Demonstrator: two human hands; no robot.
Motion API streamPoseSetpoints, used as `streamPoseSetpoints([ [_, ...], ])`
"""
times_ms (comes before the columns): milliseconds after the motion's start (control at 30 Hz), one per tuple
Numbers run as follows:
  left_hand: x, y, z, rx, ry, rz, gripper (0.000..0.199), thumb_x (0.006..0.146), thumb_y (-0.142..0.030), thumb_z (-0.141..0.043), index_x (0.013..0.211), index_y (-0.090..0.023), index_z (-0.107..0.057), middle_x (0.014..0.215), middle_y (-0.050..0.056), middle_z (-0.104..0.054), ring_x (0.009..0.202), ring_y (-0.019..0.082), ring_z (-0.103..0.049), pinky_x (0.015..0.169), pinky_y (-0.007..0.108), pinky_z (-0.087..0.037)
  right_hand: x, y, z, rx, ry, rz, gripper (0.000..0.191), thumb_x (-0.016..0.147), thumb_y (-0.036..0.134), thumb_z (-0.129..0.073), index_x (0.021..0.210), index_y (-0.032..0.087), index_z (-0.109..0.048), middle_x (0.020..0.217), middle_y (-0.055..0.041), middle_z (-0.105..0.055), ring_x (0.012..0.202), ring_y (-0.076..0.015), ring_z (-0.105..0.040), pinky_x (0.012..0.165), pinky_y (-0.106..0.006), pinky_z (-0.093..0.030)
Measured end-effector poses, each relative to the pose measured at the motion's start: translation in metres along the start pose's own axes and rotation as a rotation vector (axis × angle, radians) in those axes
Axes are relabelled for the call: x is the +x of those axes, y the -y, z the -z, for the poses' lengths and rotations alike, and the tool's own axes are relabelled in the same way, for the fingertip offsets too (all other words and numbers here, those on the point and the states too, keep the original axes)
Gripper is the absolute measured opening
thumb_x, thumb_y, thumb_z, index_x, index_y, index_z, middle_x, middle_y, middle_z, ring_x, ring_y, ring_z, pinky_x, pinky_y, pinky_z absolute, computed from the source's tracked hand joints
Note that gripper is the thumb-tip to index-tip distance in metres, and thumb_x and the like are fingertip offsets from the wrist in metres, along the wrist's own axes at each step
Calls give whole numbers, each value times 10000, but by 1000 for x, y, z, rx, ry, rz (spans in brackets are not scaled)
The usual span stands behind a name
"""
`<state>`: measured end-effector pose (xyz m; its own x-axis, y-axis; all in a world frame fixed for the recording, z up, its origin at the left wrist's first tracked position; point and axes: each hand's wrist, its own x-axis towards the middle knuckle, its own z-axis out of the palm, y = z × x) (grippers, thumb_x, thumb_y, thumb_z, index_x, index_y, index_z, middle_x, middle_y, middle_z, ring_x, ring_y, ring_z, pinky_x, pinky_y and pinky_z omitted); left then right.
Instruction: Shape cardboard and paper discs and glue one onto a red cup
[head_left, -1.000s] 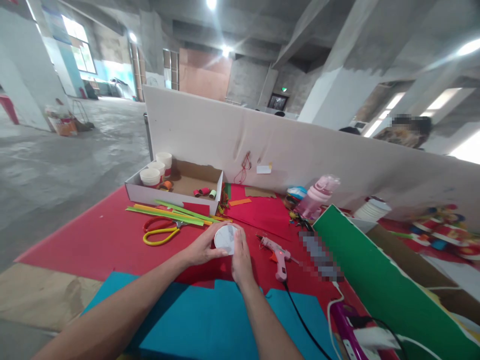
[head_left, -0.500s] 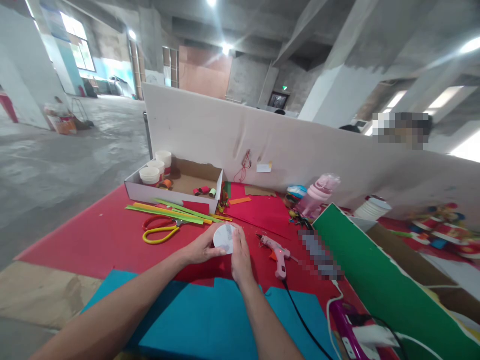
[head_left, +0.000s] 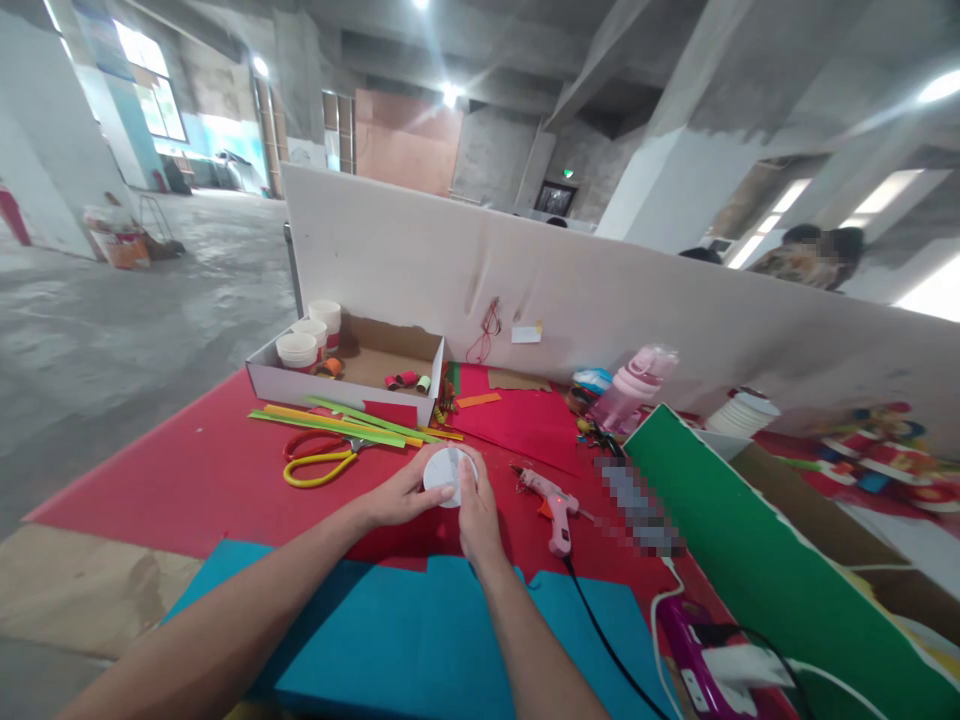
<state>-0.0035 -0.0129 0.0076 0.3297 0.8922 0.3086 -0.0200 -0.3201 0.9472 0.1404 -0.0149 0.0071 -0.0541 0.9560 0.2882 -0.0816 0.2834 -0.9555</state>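
Note:
Both hands are wrapped around a round white thing (head_left: 444, 474), with its flat circular face turned up toward me. Its sides are hidden by my fingers, so I cannot tell whether it is a paper cup or a disc. My left hand (head_left: 401, 497) grips it from the left, thumb along the near edge. On the right side, my right hand (head_left: 480, 510) closes on it, its thumb lying over the face. Left of the hands lie scissors (head_left: 321, 468) with yellow and red handles. A pink hot glue gun (head_left: 555, 508) rests to the right.
White paper cups (head_left: 297, 350) and small coloured rolls stand in an open cardboard box (head_left: 337, 390). Green and yellow paper strips (head_left: 330, 428) lie before it. A pink bottle (head_left: 636, 385), green panel (head_left: 720, 510), purple power strip (head_left: 694, 655) and black cord (head_left: 600, 625) are at right.
The white thing has turned slightly in my hands, and my right thumb lies further over its face. The view has shifted a little; the things on the table are where they were.

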Motion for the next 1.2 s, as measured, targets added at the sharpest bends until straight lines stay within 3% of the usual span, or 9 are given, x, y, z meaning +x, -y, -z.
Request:
streamPoseSetpoints([
  [333, 4, -2, 2, -57, -93, 109, 460, 797, -390, -606, 1190, -164, -526, 1057, 73, -579, 962, 218, -528, 808, 298, -437, -1, -2, -3, 21, 94, -26, 353, 920, 447, -408, 1166, 242, -556, 1210, -41, -601, 1105, -196, -555, 942, -317, -438],
  [433, 3, -12, 12, -55, -23, 103, 537, 755, -358, -634, 1249, -192, -505, 1136, 76, -556, 980, 227, -528, 781, 282, -445, 1, 0, -2, 78, 159, -46, 365, 877, 424, -489, 1184, 239, -558, 1203, -43, -608, 1073, -208, -577, 903, -325, -470],
  [567, 2, -22, 28, -22, 150, 154, 714, 722, -305, -668, 1382, -251, -402, 1299, 91, -492, 1070, 258, -524, 826, 308, -453, 3, 7, 8, 138, 329, -177, 444, 810, 395, -588, 1227, 249, -550, 1098, -44, -660, 940, -210, -630, 778, -324, -525],
  [700, 2, -22, 33, -18, 168, 174, 786, 706, -288, -710, 1414, -272, -368, 1403, 110, -424, 1185, 292, -471, 909, 341, -429, 5, 9, 17, 203, 458, -326, 416, 771, 381, -632, 1158, 230, -595, 1045, -36, -678, 886, -207, -648, 718, -325, -548],
  [767, 4, -19, 28, -40, 96, 168, 762, 726, -318, -699, 1412, -272, -371, 1413, 108, -412, 1177, 285, -479, 910, 343, -431, 6, 6, 16, 269, 384, -326, 438, 756, 368, -648, 1163, 220, -585, 1053, -43, -677, 868, -206, -653, 705, -321, -553],
  [867, 7, -16, 16, -94, -85, 133, 673, 778, -384, -647, 1390, -242, -405, 1358, 104, -465, 1174, 260, -478, 949, 342, -411, 7, 0, 8, 341, 152, -257, 472, 773, 369, -624, 1216, 233, -535, 1119, -55, -658, 881, -204, -655, 698, -301, -549],
  [933, 8, -14, 9, -132, -144, 129, 674, 781, -406, -646, 1384, -220, -409, 1300, 105, -518, 1154, 253, -493, 966, 353, -404, 8, -3, 2, 365, 53, -228, 501, 801, 382, -589, 1272, 250, -480, 1166, -59, -639, 911, -208, -652, 695, -301, -548],
  [1067, 8, -9, 1, -187, -177, 132, 635, 764, -392, -675, 1339, -212, -476, 1254, 88, -573, 1155, 255, -502, 993, 365, -393, 6, -5, -4, 383, 20, -177, 562, 835, 397, -556, 1356, 277, -384, 1242, -56, -598, 1004, -218, -630, 755, -321, -545],
  [1200, 7, -6, 3, -204, -183, 144, 552, 786, -393, -650, 1288, -188, -544, 1222, 87, -613, 1150, 271, -519, 1008, 388, -385, 5, 0, -1, 359, 81, -168, 584, 838, 427, -562, 1373, 286, -377, 1285, -51, -576, 1047, -224, -615, 812, -337, -531],
])
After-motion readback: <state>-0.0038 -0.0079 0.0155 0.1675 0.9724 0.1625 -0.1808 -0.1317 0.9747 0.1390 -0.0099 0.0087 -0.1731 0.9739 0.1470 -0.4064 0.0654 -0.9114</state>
